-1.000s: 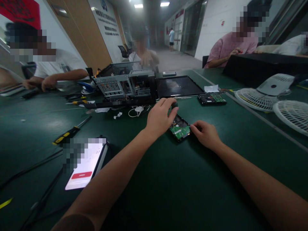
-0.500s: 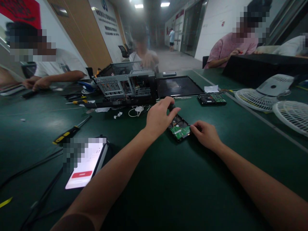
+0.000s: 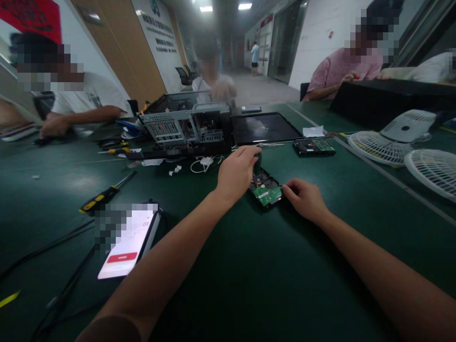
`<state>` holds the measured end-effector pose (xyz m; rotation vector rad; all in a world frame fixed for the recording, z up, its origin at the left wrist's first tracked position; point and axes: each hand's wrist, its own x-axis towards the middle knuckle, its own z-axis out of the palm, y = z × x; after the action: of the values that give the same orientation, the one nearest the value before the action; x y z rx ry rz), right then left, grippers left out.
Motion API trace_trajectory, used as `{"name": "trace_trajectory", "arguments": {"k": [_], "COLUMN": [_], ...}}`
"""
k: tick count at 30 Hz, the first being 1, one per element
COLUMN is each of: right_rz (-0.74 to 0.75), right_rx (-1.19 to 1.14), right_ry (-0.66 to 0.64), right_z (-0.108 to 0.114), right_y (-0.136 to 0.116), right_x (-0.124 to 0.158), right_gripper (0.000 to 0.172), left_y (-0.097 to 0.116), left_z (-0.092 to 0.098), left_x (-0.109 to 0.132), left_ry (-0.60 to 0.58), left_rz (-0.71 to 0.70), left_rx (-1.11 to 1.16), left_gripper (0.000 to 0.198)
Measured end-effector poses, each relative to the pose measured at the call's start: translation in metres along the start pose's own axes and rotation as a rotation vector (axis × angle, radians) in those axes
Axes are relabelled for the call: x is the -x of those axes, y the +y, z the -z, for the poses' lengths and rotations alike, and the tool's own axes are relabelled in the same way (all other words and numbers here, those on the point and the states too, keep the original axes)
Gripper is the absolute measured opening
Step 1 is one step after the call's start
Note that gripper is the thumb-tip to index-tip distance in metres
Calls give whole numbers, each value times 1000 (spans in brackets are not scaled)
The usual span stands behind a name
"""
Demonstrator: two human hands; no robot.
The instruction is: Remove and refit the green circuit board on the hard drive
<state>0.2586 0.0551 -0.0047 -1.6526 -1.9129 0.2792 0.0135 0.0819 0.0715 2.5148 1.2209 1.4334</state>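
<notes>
Table (image 3: 249, 266): drive (image 3: 267, 192) lies flat near the case (image 3: 185, 126), board up, set diagonally; long axis cannot be told. Left hand (image 3: 237, 173) clenches screwdriver (image 3: 257, 164), upright, tip on drive. Right hand (image 3: 306, 199) grasps drive's corner.

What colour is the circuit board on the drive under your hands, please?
Green circuit board on a black hard drive; head view shows it.

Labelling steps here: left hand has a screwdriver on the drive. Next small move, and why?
Probably turn the screwdriver in place: the left hand grips it upright, tip down on the hard drive, while the right hand steadies its edge.
</notes>
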Motion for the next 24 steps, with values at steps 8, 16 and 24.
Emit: {"name": "trace_trajectory", "arguments": {"k": [8, 16, 24], "right_rz": [9, 9, 19], "right_rx": [3, -11, -6], "right_ry": [1, -2, 5], "right_z": [1, 2, 0], "right_y": [-1, -2, 1], "right_x": [1, 1, 1], "right_gripper": [25, 26, 25], "left_y": [-2, -3, 0], "left_z": [-3, -6, -2], "left_x": [1, 2, 1], "left_ry": [18, 73, 9], "left_rz": [83, 62, 47], "left_rx": [36, 123, 29], "left_gripper": [22, 27, 21]}}
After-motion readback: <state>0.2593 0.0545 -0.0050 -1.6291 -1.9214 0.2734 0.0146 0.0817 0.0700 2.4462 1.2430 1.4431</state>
